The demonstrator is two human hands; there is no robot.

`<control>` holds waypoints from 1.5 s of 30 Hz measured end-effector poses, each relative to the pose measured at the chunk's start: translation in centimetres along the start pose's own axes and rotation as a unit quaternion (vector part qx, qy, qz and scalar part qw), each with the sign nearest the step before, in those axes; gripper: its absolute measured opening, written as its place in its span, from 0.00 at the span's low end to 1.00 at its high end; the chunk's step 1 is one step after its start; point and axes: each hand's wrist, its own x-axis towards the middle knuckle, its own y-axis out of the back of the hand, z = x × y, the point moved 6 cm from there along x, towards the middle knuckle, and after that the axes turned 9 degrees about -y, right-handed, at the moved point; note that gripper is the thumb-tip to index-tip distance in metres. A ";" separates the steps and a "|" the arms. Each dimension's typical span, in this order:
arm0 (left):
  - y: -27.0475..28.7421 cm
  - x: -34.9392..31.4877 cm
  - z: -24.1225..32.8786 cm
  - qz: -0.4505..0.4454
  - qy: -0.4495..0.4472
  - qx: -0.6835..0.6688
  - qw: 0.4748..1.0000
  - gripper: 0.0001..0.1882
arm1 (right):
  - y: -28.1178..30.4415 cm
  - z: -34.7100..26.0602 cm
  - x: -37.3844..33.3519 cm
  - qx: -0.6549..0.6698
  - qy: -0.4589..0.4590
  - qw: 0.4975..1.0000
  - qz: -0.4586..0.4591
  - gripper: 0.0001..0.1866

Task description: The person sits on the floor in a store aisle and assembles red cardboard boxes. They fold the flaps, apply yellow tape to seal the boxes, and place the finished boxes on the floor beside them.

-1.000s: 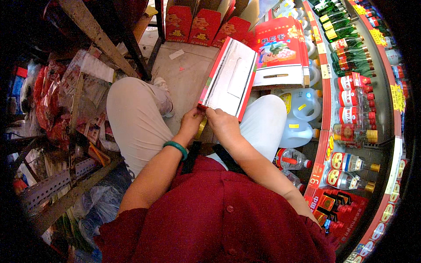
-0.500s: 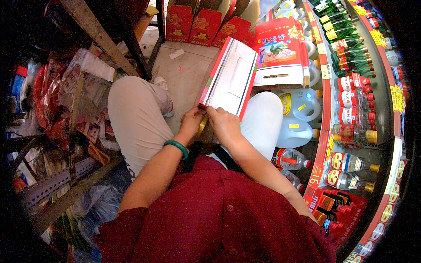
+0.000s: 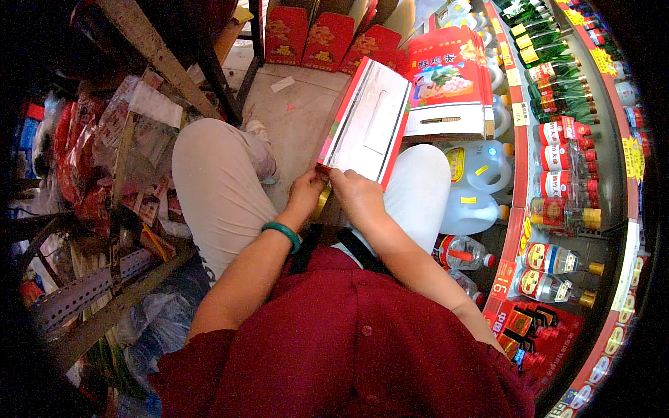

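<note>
A red and white cardboard box lies tilted between my knees, its white panel with a handle cut-out facing up. At its near corner my left hand has its fingers closed, fingertips pinched against the box edge. Close beside it, my right hand is closed too, its thumb and fingers pressing the same corner. A small yellow, shiny, band-like thing shows between the hands; most of it is hidden, so its kind is unclear. A green bangle circles my left wrist.
A stack of flattened red cartons stands beyond my right knee. Upright red boxes line the far floor. Shelves of bottles and large clear jugs are at right. A metal frame with plastic bags stands at left.
Hardly anything differs. Both hands stay at the box's near corner, and the view has shifted very slightly.
</note>
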 end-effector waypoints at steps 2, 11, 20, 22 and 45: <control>0.0 -0.2 0.3 0.003 0.020 -0.020 1.000 0.11 | -0.1 -0.2 0.0 -0.022 0.000 1.000 -0.002 0.04; -0.1 -0.3 -0.2 0.002 0.011 -0.030 0.999 0.09 | -0.4 1.0 -0.9 -0.070 -0.030 0.996 -0.037 0.06; -0.2 0.1 -2.1 0.010 0.013 0.003 1.000 0.10 | 2.3 3.1 -2.6 0.064 -0.064 0.993 -0.071 0.07; -0.2 0.3 -2.6 0.010 -0.007 0.015 1.000 0.09 | 3.0 3.2 -2.5 0.099 -0.054 0.993 -0.030 0.07; 0.5 -1.3 -1.0 -0.035 0.015 0.049 0.998 0.12 | -0.1 0.1 2.0 -0.067 0.032 0.982 0.173 0.31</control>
